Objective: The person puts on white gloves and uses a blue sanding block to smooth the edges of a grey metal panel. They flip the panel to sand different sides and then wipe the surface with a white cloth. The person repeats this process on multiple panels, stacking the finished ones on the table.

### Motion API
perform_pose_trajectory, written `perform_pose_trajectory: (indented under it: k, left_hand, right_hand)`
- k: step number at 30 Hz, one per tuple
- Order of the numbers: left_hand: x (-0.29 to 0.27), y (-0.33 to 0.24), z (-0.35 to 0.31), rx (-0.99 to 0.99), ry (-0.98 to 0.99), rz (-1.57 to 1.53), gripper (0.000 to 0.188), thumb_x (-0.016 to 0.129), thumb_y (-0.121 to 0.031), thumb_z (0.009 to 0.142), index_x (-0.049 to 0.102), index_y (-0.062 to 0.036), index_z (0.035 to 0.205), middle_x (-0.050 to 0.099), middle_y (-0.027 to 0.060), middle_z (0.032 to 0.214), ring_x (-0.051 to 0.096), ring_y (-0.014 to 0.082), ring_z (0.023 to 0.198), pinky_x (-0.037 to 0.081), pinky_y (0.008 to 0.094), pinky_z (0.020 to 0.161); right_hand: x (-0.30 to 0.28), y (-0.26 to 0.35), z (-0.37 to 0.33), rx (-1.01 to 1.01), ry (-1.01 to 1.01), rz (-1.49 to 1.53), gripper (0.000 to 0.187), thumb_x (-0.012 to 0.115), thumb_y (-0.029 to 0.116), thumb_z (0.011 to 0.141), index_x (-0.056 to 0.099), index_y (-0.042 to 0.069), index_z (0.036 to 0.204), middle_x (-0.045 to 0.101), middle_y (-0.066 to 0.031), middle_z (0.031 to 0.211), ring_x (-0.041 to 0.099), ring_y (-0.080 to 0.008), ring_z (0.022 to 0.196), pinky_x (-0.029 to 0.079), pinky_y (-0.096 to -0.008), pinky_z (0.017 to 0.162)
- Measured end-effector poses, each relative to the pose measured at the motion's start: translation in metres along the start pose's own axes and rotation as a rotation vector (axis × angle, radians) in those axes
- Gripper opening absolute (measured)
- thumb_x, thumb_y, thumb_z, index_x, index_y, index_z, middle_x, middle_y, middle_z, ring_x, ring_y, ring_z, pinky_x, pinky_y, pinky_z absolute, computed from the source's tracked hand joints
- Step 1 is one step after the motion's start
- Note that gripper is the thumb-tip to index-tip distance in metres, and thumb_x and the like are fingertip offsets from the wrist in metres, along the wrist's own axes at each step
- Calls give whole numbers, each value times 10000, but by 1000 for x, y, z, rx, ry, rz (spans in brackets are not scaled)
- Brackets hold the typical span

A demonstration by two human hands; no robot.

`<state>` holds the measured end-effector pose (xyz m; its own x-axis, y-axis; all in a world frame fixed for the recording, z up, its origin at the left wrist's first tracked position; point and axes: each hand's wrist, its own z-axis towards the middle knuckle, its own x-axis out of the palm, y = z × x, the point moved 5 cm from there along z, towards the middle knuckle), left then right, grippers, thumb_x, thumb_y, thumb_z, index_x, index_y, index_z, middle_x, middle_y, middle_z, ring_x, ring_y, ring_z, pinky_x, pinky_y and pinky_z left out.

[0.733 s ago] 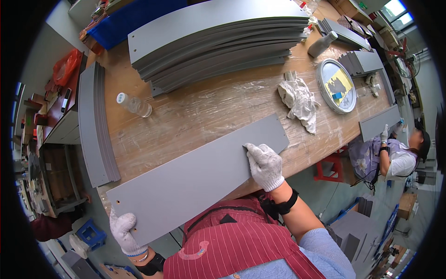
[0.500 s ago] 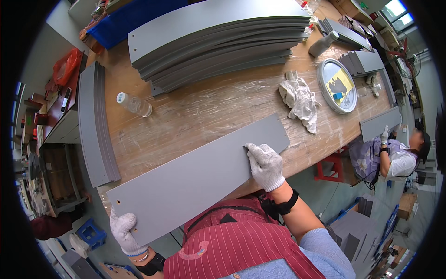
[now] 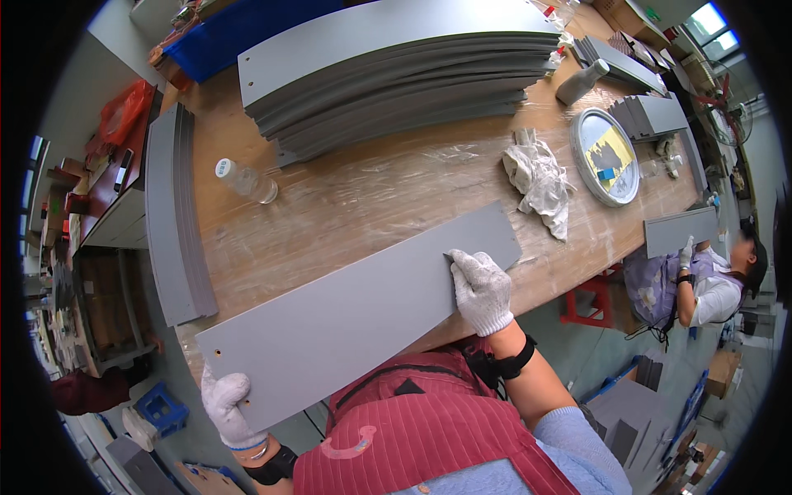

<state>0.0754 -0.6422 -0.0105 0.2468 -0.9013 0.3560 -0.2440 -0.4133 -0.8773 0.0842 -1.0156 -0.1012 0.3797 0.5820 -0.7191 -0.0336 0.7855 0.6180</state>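
From my remote seat I log the scene by size. The wooden bench (image 3: 371,190), covered in clear film, fills the view. At its far side lies a tall stack of grey panels (image 3: 396,74), and a second, thinner stack (image 3: 173,214) lies along the left edge. The item in hand is a long grey panel (image 3: 346,313), lying flat and slanted across the near edge of the bench, its left end overhanging the corner. The right hand (image 3: 481,290), gloved in white, lies palm down on the panel's right portion with fingers spread; its grip closes on nothing, it only presses. The left hand (image 3: 227,406), also gloved, is closed on the panel's lower left corner below two small holes, thumb on top as far as I can tell. Further right lie a crumpled white rag (image 3: 540,177), a round tin tray (image 3: 605,155) with a yellow sheet inside, a grey bottle (image 3: 582,82) and a clear plastic bottle (image 3: 247,181) on its side. Another person (image 3: 709,280) sits at the right end holding a smaller grey panel (image 3: 678,231). My judgement on handling: the panel is long and thin, so both hands should move it together, keeping it flat on the bench, with the pressing hand kept away from the sharp edge and the overhanging end supported.
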Motion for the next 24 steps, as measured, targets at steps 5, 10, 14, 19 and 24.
perform_pose_trajectory:
  k: [5,10,14,19,24]
  left_hand:
    - [-5,1,4,-25,-28,2,513,514,-38,782,536,89,1279,655,202,1162,687,283,1014,560,381,913]
    - [-2,3,2,-51,12,-112,401,509,-149,985,530,74,1319,655,193,1200,671,289,1087,550,401,945]
    - [-5,13,2,-84,59,-319,449,427,-277,1067,506,39,1374,628,179,1272,638,285,1157,527,416,984]
    - [-9,22,4,-146,153,-566,574,321,-448,1086,498,-7,1407,600,165,1325,601,278,1214,498,420,1024]
    - [-5,23,9,-167,306,-686,650,294,-528,1071,512,-12,1399,599,167,1326,598,294,1213,497,433,1026]
  right_hand:
    - [4,-4,1,7,-36,26,203,691,37,844,724,67,1042,653,-121,794,651,-289,709,528,-377,652]
    - [10,17,7,-18,5,38,197,685,25,852,717,57,1044,647,-121,785,644,-280,695,523,-376,647]
    - [16,44,12,-78,52,79,205,691,18,843,711,51,1044,639,-124,767,637,-281,674,518,-382,626]
    - [27,88,16,-195,102,149,219,704,27,819,719,67,1034,620,-119,731,622,-293,641,512,-386,585]
    - [43,157,21,-396,214,204,296,698,46,798,685,106,1087,600,-71,688,615,-275,622,494,-392,522]
